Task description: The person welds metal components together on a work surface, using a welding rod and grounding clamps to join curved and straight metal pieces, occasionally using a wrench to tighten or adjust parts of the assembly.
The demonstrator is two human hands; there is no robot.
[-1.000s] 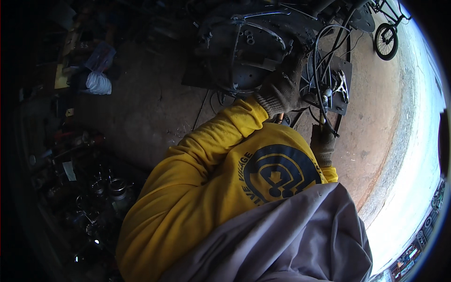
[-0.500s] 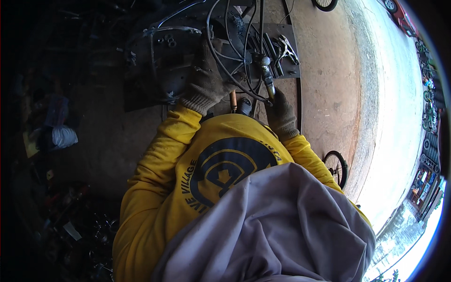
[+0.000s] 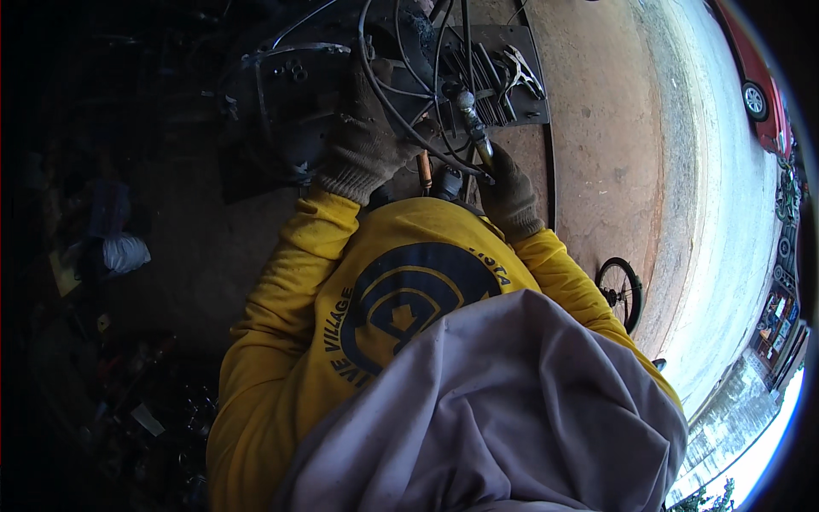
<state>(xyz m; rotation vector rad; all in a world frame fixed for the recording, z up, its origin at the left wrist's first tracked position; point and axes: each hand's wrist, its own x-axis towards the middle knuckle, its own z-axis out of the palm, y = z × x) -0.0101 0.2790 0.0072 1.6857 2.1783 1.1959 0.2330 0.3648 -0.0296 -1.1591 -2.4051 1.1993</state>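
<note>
My left hand (image 3: 363, 141), in a brown knit glove, is closed on the near left side of a dark round frame of bent metal rods (image 3: 373, 83). Its fingertips are hard to see against the dark bench. My right hand (image 3: 510, 194), also gloved, grips a hammer (image 3: 475, 128) by its handle near the frame's lower right rim. The hammer's rounded metal head points away from me, over the rods. An orange-handled tool (image 3: 425, 171) shows between my hands, just beyond my yellow shirt.
A dark metal work table (image 3: 533, 90) carries a locking clamp (image 3: 520, 72), several metal bars (image 3: 482, 72) and small nuts (image 3: 297, 72). A bicycle wheel (image 3: 620, 294) stands on the right. Farther off are a red car (image 3: 763, 94) and a roadway. A white bag (image 3: 126, 253) lies at left.
The hammer and the rod frame appear slightly farther left, with both hands keeping their holds. The view has shifted a little, and more of the red car shows on the right.
</note>
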